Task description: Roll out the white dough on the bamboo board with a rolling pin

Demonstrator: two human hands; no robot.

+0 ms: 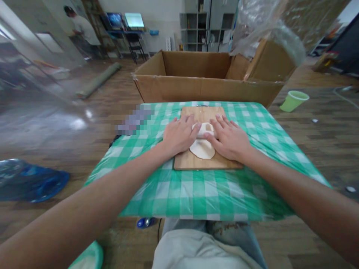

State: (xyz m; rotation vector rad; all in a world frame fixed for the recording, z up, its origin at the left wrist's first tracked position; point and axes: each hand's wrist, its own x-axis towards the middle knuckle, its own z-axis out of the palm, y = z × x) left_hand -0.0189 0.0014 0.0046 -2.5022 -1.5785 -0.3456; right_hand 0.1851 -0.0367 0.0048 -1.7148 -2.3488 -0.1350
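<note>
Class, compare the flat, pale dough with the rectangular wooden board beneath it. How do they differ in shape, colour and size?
The flat, pale dough has a rounded front edge, while the rectangular wooden board has straight sides. The dough is creamy white; the board is light brown. The dough is smaller, covering only part of the board. Both look smooth, and the visible front of the dough lies flat, as the board does.

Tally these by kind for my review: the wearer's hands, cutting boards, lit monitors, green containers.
Hands: 2 (left hand, right hand)
Cutting boards: 1 (wooden cutting board)
Lit monitors: 2 (darker monitor, brighter monitor)
Green containers: 2 (pale bin, basin)
Total: 7
</note>
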